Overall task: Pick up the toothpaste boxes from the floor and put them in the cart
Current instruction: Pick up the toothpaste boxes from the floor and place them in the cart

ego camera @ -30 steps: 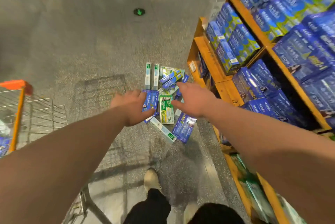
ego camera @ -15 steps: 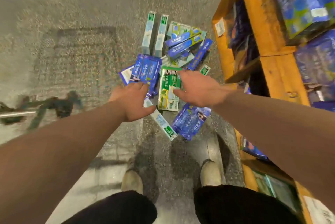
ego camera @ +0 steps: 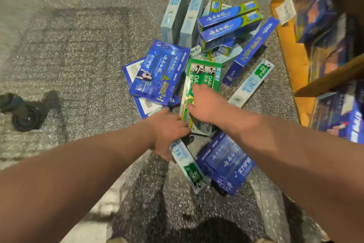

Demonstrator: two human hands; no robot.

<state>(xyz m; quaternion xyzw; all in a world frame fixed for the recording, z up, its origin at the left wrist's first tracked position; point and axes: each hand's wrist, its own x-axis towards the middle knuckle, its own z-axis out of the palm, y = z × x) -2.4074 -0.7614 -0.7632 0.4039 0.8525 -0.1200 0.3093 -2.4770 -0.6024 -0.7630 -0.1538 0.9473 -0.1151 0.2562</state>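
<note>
Hands low over the heap of cardboard toothpaste boxes: right hand lies palm-down on the green flat cardboard toothpaste box, fingers fairly straight. Left hand meets that box's near left corner (grip cannot be told). Green box lies mid-heap on the speckled grey floor, long axis running away from the person, far end tipped slightly right. Orange wooden shelf bounds the heap closely on the right. Open floor lies left, up to a black caster wheel.
</note>
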